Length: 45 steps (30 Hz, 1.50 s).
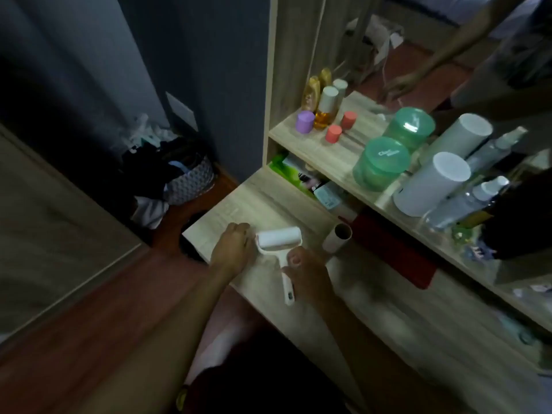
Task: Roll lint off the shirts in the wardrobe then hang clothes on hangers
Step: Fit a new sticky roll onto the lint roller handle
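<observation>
Bedroom at home. Wooden dressing table (373, 309) with mirror (433, 49), shelf (322, 144) full of bottles (325, 107) and jars (380, 164). Basket (191, 183) of clothes on floor by blue wall (209, 55).

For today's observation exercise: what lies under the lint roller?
The lint roller rests on the bare wooden desk top. The right hand covers part of its handle; nothing else shows beneath.

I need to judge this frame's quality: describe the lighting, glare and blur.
Head view: dim overall, left side nearly black; glare on the upper green jar near the mirror; lint roller fairly sharp, left hand and right hand slightly soft; lower edge motion-smeared; wide-angle bending of the shelf lines.
</observation>
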{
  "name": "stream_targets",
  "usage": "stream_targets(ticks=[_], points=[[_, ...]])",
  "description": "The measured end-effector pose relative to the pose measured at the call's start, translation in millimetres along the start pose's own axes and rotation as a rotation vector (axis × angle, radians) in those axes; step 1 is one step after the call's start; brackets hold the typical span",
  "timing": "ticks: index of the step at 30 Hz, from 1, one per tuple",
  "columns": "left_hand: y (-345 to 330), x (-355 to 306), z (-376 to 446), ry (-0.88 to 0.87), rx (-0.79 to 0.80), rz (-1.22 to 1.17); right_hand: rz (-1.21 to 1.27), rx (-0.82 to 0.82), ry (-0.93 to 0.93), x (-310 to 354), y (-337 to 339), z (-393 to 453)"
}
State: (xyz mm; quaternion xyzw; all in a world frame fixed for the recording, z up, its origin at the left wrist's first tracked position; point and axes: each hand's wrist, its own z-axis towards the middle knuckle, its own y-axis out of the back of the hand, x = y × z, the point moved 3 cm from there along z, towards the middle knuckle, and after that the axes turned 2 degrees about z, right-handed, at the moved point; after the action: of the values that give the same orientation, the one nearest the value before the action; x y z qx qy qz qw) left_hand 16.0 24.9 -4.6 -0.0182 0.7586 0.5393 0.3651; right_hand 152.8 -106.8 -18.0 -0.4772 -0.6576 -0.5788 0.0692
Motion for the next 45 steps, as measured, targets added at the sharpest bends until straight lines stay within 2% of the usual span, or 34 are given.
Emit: stream_targets(ticks=[5, 15, 21, 24, 26, 31, 38, 42, 45], points=[[-18, 3, 3, 0.080, 0.061, -0.082, 0.060, -0.015, -0.018, -5, -1, 7], [-23, 14, 22, 0.053, 0.106, -0.159, -0.037, -0.032, 0.026, 4, -7, 15], [-23, 21, 31, 0.067, 0.119, -0.195, -0.265, -0.217, 0.292, 31, -1, 35], [-23, 24, 32, 0.074, 0.123, -0.218, -0.392, -0.166, 0.410, 39, -9, 56], [-22, 25, 35, 0.066, 0.109, -0.260, -0.387, -0.107, 0.426, 42, -13, 68], [-22, 28, 44, 0.060, 0.085, -0.326, -0.259, -0.014, 0.333, 49, -22, 91], [-28, 31, 53, 0.040, 0.123, -0.321, -0.313, 0.018, 0.240, 48, -34, 108], [-26, 34, 55, 0.018, 0.116, -0.318, -0.207, 0.110, 0.165, 39, -31, 111], [-25, 31, 54, -0.003, 0.111, -0.318, -0.216, 0.166, 0.212, 36, -26, 109]])
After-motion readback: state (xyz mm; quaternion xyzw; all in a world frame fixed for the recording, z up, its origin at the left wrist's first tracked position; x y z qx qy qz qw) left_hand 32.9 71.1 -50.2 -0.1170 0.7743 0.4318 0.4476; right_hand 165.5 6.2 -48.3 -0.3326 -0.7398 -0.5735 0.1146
